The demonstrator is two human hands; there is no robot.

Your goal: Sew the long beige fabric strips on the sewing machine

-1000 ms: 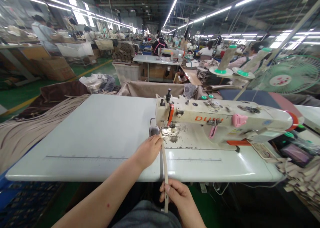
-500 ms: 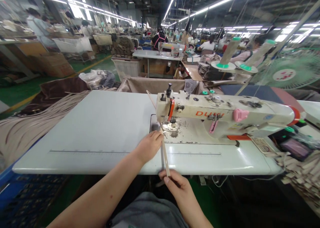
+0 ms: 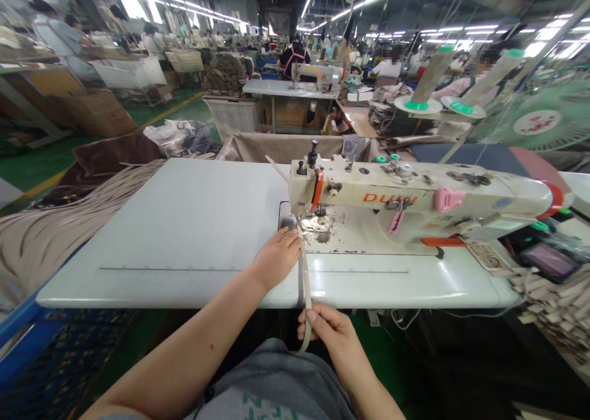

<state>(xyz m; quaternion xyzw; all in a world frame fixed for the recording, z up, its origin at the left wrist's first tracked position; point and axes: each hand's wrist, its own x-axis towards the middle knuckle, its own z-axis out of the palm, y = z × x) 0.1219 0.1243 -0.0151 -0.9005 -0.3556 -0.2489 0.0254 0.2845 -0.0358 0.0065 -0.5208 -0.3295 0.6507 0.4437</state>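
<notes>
A narrow beige strap [image 3: 306, 278] runs from under the needle area of the white sewing machine [image 3: 391, 189] toward me over the table's front edge. My left hand [image 3: 278, 257] lies beside the needle plate, fingers stretched forward and resting along the strap's left side. Its thumb is hidden. Just past the front edge, my right hand [image 3: 328, 326] pinches the strap between thumb and fingers. Below that pinch the strap's tail curves down over my shirt. Behind the machine head another length of strap [image 3: 276, 166] sticks up to the left.
The white table [image 3: 184, 223] carries a printed ruler line. Many long straps [image 3: 92, 205] hang at the left, above a blue crate [image 3: 59, 352]. Bundled strips [image 3: 557, 315] lie at the right. Thread cones [image 3: 431, 79] and a green fan [image 3: 537, 122] stand behind; people work farther back.
My left hand's fingers have gone from curled on the strap to flatter and farther forward. The strap bends more near my right hand, its tail now showing below. The view has shifted slightly.
</notes>
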